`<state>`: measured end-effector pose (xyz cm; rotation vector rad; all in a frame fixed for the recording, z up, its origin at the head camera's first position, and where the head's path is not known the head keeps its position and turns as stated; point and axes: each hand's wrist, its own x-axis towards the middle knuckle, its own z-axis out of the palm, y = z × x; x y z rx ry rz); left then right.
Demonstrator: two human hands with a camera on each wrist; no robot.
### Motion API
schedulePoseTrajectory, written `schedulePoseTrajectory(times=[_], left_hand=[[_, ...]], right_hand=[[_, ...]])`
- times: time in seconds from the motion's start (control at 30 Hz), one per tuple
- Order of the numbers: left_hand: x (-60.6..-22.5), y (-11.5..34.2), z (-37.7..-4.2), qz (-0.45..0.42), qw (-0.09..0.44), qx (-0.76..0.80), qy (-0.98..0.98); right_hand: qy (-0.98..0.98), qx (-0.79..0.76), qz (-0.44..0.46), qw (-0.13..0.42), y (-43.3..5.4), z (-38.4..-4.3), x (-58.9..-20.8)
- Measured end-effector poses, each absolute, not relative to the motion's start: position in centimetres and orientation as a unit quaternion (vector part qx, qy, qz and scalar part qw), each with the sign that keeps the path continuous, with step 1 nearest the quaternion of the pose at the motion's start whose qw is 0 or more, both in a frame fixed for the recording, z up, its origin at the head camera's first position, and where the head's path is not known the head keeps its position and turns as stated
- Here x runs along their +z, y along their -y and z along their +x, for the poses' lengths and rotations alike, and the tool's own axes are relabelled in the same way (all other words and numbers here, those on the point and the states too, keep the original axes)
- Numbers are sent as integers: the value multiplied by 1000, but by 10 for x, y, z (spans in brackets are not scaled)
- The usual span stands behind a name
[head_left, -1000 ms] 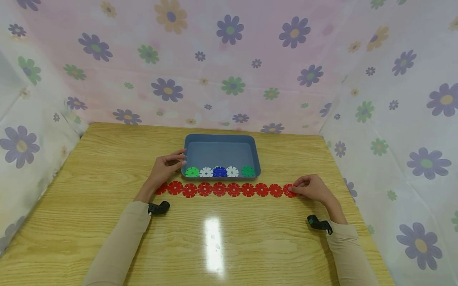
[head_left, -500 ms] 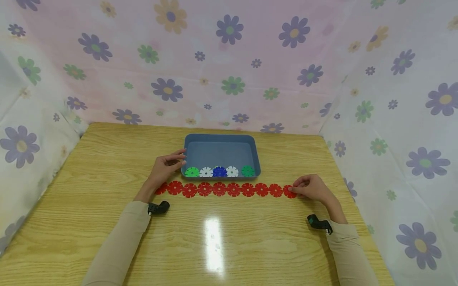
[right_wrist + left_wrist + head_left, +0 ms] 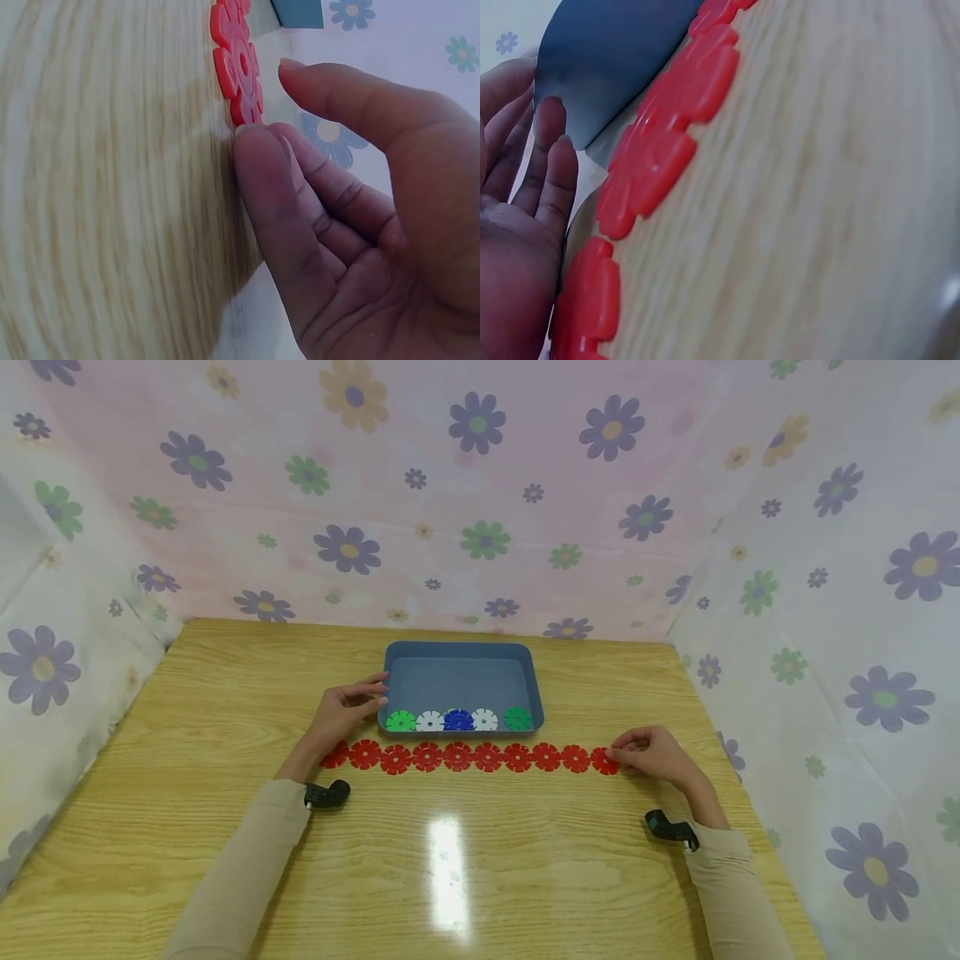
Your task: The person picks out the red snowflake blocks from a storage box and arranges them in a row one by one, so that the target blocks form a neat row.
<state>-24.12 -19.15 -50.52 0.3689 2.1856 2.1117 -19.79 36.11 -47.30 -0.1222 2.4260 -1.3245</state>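
A row of red notched plastic discs (image 3: 457, 757), flower-shaped, runs left to right across the wooden table. At its right end my right hand (image 3: 652, 753) touches the last red disc (image 3: 603, 762) with one fingertip. In the right wrist view another finger of that hand stands apart from the disc (image 3: 244, 67). My left hand (image 3: 341, 714) has its extended fingertips at the left wall of a blue-grey tray (image 3: 465, 649). Its wrist partly hides the leftmost red disc (image 3: 335, 755). The left wrist view shows the fingers beside the tray (image 3: 615, 60), with red discs (image 3: 652, 157) along the right.
Along the tray's near side lie a light green disc (image 3: 401, 721), white discs (image 3: 431, 722), a blue disc (image 3: 458, 720) and a darker green disc (image 3: 517, 719). Flowered cloth (image 3: 480, 518) hangs behind the table (image 3: 562, 860) and at both sides.
The head view has shifted slightly, and my left wrist sits a touch further left. Both hands keep their places at the tray and the last disc; the row looks the same.
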Motion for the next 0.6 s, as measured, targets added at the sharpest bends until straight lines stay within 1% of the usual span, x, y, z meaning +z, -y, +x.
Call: schedulePoseTrajectory(times=[0.2, 0.37, 0.5, 0.6], left_hand=[[-505, 194, -244, 123, 43, 682, -719], [-504, 195, -245, 120, 33, 683, -720], [-501, 197, -244, 102, 14, 692, -715], [-496, 204, -240, 87, -6, 693, -716]], right_hand=[[-856, -479, -49, 188, -364, -198, -474], [-851, -485, -61, 192, -366, -200, -473], [-854, -476, -85, 192, -368, -199, -468], [-862, -460, -110, 182, -369, -199, -460]])
